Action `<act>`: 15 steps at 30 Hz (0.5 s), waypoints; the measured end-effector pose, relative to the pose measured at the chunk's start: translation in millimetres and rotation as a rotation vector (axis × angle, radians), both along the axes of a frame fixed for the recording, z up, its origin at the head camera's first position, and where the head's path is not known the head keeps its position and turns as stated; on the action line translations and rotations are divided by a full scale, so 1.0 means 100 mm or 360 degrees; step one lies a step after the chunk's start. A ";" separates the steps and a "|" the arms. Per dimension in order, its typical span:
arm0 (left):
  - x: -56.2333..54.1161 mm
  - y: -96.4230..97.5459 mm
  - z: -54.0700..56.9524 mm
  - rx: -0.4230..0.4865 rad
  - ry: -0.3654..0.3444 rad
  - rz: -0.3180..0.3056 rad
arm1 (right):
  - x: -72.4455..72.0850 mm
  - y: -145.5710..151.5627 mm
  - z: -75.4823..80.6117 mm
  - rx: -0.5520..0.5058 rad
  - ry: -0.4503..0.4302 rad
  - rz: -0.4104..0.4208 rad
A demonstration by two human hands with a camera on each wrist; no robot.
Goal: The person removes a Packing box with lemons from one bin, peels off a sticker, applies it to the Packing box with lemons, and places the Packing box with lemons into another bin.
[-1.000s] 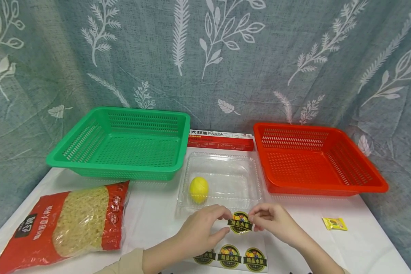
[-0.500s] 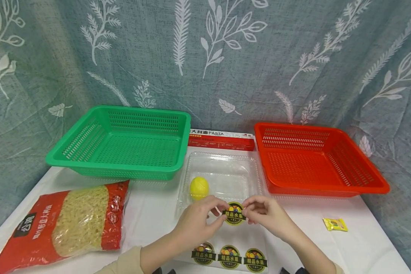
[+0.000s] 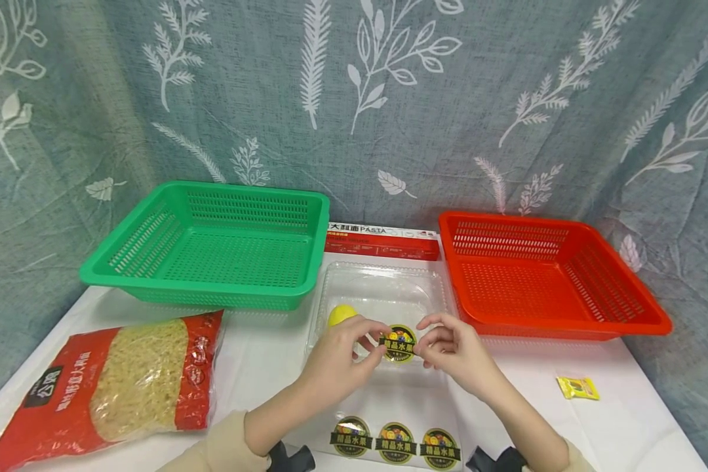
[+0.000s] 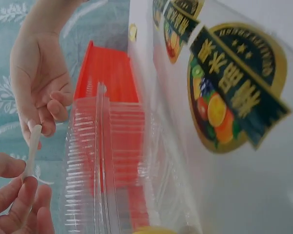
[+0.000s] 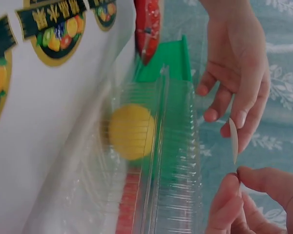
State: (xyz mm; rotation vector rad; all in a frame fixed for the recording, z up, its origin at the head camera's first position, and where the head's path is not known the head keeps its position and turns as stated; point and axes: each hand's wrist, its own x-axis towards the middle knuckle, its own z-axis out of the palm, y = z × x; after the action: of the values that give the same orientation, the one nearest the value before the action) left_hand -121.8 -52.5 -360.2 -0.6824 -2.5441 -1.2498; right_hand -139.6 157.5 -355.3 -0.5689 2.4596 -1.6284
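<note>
My left hand point(image 3: 339, 357) and right hand point(image 3: 459, 351) pinch opposite edges of a round black-and-gold fruit sticker point(image 3: 398, 343), held up between them. In the left wrist view the sticker point(image 4: 33, 148) shows edge-on between the fingertips. It hovers over the near edge of a closed clear plastic clamshell box point(image 3: 389, 266). A yellow fruit, like a lemon point(image 3: 342, 314), sits at the box's left side, partly behind my left hand. Below the hands lies a white sticker sheet point(image 3: 398, 401), with three more round stickers along its near edge.
A green basket point(image 3: 206, 285) stands back left and a red basket point(image 3: 566, 324) back right. Between them lies a red pasta box point(image 3: 383, 247). A red bag of pasta point(image 3: 136, 380) is at left, a small yellow packet point(image 3: 578, 387) at right.
Both hands have moved away from me and slightly left, carrying the sticker from above the sheet to over the clear box's near edge. My left hand now covers part of the yellow fruit.
</note>
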 end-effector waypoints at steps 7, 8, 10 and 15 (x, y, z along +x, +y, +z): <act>-0.10 0.02 0.01 -0.0137 0.0140 0.0160 | -0.11 -0.06 0.04 0.0050 0.0042 -0.0109; -0.12 0.03 0.01 -0.0152 0.0161 0.0177 | -0.13 -0.07 0.04 0.0058 0.0038 -0.0127; -0.16 0.03 0.01 -0.0169 0.0191 0.0199 | -0.17 -0.09 0.05 0.0078 0.0034 -0.0157; -0.25 0.03 0.01 -0.0199 0.0181 0.0236 | -0.28 -0.14 0.03 0.0123 0.0095 -0.0231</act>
State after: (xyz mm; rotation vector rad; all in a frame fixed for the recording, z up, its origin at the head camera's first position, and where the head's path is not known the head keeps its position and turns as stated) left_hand -146.5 -50.0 -359.1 -0.5601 -2.5428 -0.9831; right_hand -167.8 143.4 -351.9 -0.4445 2.6508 -1.5789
